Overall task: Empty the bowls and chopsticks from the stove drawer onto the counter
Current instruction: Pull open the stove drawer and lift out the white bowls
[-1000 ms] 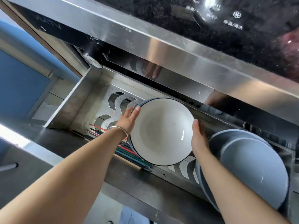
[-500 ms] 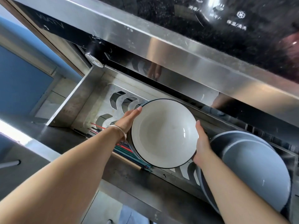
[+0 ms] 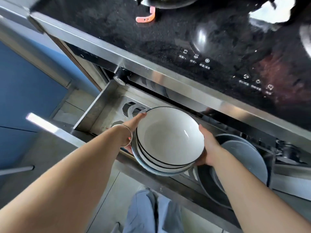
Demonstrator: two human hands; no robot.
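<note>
Nearest the camera, two bare forearms are reaching forward over a pair of pale blue trouser legs (image 3: 151, 212). The left hand (image 3: 133, 121), with a thin silver bangle (image 3: 125, 134) at the wrist, is lying with straight fingers against the left side of a stack of white round ceramic bowls with black rims (image 3: 170, 142); the right hand (image 3: 207, 147) is cupping the right side, thumb at the rim and fingers curled beneath. Compared with a second ago, the stack is now sitting higher and nearer, its lower bowls showing clear of the stainless steel stove drawer (image 3: 94, 111); in my judgement the lift-out is under way and the carry to the tabletop remains. The stack's openings are facing upward, slightly tilted toward the camera, its axis near vertical. Just right, large grey round plates (image 3: 249, 158) are standing on edge in the drawer, untouched. The chopsticks are hidden behind the left wrist, apart from a red glint. Beyond, the black speckled glass stove top (image 3: 168, 39) is carrying an orange curved handle (image 3: 146, 16).
</note>
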